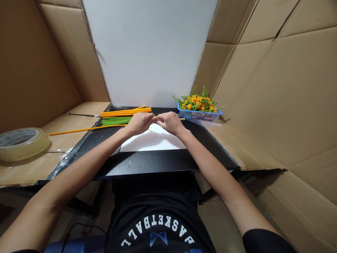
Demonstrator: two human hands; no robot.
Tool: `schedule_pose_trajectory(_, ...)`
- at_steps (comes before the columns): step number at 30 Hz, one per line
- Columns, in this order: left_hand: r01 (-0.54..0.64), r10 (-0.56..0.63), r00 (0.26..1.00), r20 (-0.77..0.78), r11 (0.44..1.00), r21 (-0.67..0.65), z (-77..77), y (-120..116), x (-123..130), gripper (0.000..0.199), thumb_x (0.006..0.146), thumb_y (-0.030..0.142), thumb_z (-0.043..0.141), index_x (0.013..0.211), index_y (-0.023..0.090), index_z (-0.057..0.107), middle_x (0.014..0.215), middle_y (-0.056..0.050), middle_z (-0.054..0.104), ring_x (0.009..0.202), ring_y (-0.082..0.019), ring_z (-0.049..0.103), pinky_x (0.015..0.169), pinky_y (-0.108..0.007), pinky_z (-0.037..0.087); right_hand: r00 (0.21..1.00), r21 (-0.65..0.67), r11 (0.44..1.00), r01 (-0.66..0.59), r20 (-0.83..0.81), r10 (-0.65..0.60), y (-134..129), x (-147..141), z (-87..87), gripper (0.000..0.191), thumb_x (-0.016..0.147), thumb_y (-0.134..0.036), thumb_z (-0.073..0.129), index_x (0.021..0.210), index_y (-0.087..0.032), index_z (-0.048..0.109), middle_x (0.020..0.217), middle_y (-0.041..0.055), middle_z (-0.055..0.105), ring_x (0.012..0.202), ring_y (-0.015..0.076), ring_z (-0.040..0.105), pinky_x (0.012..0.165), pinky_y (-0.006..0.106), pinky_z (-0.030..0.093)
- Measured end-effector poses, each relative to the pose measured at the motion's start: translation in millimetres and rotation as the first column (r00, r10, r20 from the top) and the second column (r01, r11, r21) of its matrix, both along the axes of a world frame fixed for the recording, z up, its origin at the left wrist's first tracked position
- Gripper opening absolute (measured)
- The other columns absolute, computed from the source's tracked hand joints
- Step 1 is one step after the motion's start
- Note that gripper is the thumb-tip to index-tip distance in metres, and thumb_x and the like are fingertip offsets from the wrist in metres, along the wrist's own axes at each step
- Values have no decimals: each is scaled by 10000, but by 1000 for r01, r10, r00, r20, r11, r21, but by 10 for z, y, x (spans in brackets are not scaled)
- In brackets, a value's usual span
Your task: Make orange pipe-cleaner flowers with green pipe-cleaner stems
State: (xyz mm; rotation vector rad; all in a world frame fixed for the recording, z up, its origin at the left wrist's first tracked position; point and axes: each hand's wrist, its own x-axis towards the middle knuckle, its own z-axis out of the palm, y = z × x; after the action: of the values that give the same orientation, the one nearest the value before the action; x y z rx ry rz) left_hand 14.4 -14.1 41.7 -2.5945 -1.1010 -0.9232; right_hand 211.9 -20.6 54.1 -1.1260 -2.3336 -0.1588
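Observation:
My left hand (141, 123) and my right hand (170, 122) meet above a white sheet (155, 140), fingertips pinched close together. From my left hand a long orange pipe cleaner (86, 130) trails out to the left, past the table edge. The pale tip of a thin stick (182, 119) pokes out to the right of my right hand, which grips it. A little orange and green shows between the fingertips, mostly covered by the fingers. Just beyond my left hand lie bundles of orange pipe cleaners (123, 112) and green pipe cleaners (113, 121).
At the back right stands a blue basket (198, 114) heaped with orange-and-green pipe cleaner pieces (197, 102). A large roll of clear tape (39, 142) rests on cardboard at the left. Cardboard walls (289, 88) flank the black table (147, 163), with a white panel (150, 52) behind.

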Motion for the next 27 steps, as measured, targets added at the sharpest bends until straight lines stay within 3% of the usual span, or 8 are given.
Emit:
schedule_pose_trajectory(5, -12, 30, 991, 128, 990, -137, 78, -34, 45, 393, 983, 370, 427, 654, 185, 535, 577, 1, 491, 539, -130, 412, 571, -280, 255, 998, 54, 998, 22, 50, -25, 5, -9, -11, 180, 941, -314, 623, 922, -181, 741, 813, 55, 713, 730, 174, 561, 644, 295, 250)
schedule_pose_trajectory(8, 56, 43, 964, 264, 933, -355, 131, -43, 81, 483, 987, 414, 426, 569, 179, 486, 525, 2, 467, 504, -110, 406, 556, -270, 278, 997, 114, 993, 31, 60, -38, 6, -16, -24, 179, 934, -263, 590, 981, -167, 733, 847, 75, 712, 784, 203, 552, 680, 310, 274)
schedule_pose_trajectory(12, 295, 166, 834, 526, 671, -680, 161, -31, 141, 478, 971, 390, 473, 542, 186, 417, 483, 11, 415, 445, -82, 349, 478, -239, 259, 998, 194, 981, 0, 64, -12, 19, -14, -34, 204, 917, -207, 555, 994, -147, 734, 884, 101, 713, 861, 241, 528, 761, 348, 297)
schedule_pose_trajectory(16, 555, 347, 649, 677, 392, -733, 201, -38, 161, 332, 906, 241, 562, 616, 182, 414, 536, 55, 326, 421, -48, 274, 404, -190, 173, 998, 220, 975, -31, 61, 18, 29, -13, -37, 230, 929, -196, 532, 1019, -148, 738, 922, 112, 718, 901, 258, 512, 781, 367, 289)
schedule_pose_trajectory(21, 676, 425, 583, 693, 219, -703, 240, -55, 116, 305, 919, 173, 500, 630, 183, 403, 542, 59, 296, 408, -37, 228, 382, -165, 167, 996, 220, 973, -63, 73, 48, 35, -10, -44, 267, 964, -211, 502, 1059, -136, 740, 933, 121, 720, 903, 255, 509, 778, 363, 290)
schedule_pose_trajectory(24, 652, 319, 665, 676, 193, -733, 216, -26, 83, 367, 933, 250, 508, 598, 206, 365, 494, 59, 277, 396, -51, 197, 382, -202, 156, 995, 196, 979, -57, 95, 39, 31, -11, -44, 297, 992, -218, 463, 1061, -141, 741, 922, 119, 719, 881, 241, 514, 767, 352, 290)
schedule_pose_trajectory(26, 558, 237, 743, 626, 298, -775, 191, -10, 71, 403, 952, 341, 498, 589, 214, 379, 473, 34, 338, 391, -71, 246, 394, -235, 170, 993, 163, 986, -35, 116, 16, 24, -16, -40, 305, 1004, -232, 451, 1042, -156, 743, 921, 112, 723, 857, 227, 529, 747, 341, 288)
schedule_pose_trajectory(27, 474, 205, 791, 577, 393, -788, 180, -8, 69, 432, 971, 403, 469, 588, 213, 405, 475, 12, 394, 396, -85, 295, 407, -249, 197, 992, 142, 990, -19, 123, 2, 20, -19, -38, 304, 1007, -244, 452, 1029, -165, 745, 925, 105, 726, 843, 220, 539, 731, 334, 285)
